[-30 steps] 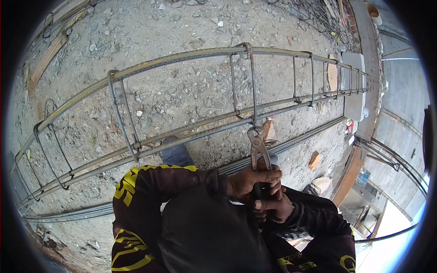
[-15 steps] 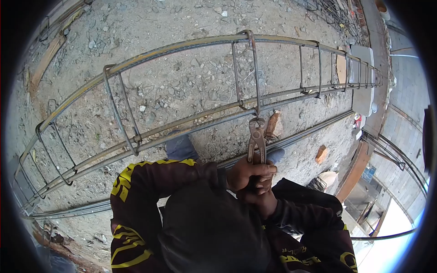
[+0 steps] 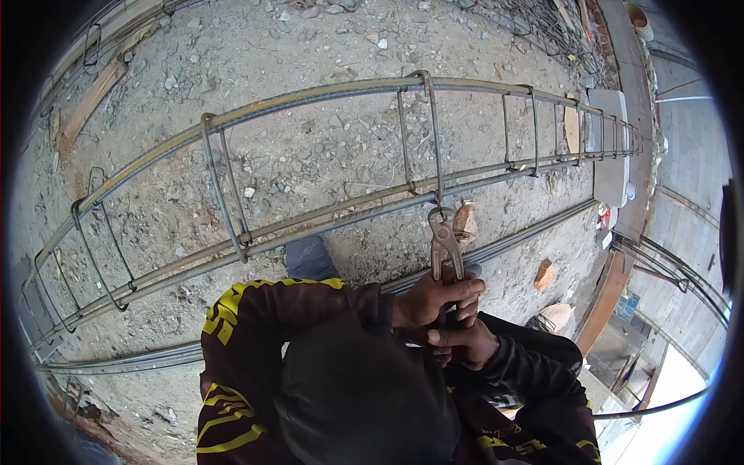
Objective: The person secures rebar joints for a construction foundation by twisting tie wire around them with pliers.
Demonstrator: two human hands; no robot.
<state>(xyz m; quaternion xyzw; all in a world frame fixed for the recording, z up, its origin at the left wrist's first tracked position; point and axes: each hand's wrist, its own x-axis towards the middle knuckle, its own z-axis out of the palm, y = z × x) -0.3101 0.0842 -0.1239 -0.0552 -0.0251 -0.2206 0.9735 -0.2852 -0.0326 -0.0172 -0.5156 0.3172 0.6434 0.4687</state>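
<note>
A pair of steel pincers (image 3: 445,240) points away from me, jaws up against the lower bars of a rebar cage (image 3: 341,217), where a rectangular stirrup (image 3: 436,139) meets them. Wire at the jaws is too small to make out clearly. My left hand (image 3: 434,301) is closed around the pincers' handles. Just below it and to the right, my right hand (image 3: 467,342) is closed at the lower end of the handles, its thumb lying across. The handle ends are mostly hidden by my fingers.
Loose straight rebars (image 3: 527,232) lie on the stony ground between me and the cage. Brick pieces (image 3: 545,274) rest nearby. Planks (image 3: 93,101) lie at far left, and a brown board (image 3: 604,302) stands at right. A shoe (image 3: 311,257) shows under the cage.
The view has shifted slightly, and the cage appears lower. The pincers are tilted a little more, jaws still at the same joint. My right hand sits farther from the left, thumb more visible.
</note>
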